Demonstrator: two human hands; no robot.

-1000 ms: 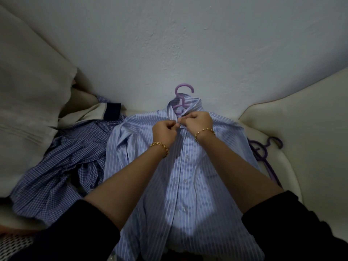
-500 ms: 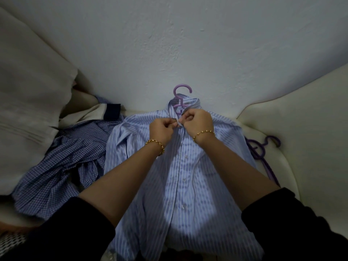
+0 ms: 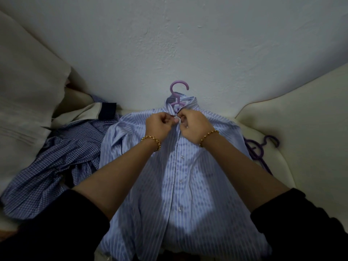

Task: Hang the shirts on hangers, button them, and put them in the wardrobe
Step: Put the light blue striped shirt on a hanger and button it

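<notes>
A light blue striped shirt (image 3: 180, 178) lies flat in front of me on a pale sofa seat, its front placket closed with white buttons showing down the middle. A lilac hanger (image 3: 178, 88) sits inside it, hook poking out above the collar against the wall. My left hand (image 3: 159, 126) and my right hand (image 3: 194, 123) meet just below the collar. Each pinches an edge of the placket at the top button. Both wrists wear gold bracelets.
A blue checked shirt (image 3: 56, 162) lies crumpled at the left, with a cream garment with a dark cuff (image 3: 98, 111) behind it. Dark purple hangers (image 3: 261, 149) lie at the right by the cream armrest (image 3: 301, 132). A white wall (image 3: 169, 44) rises behind.
Both hands stay at the top of the placket, shifting slightly up toward the collar. The shirt and hanger have not moved.
</notes>
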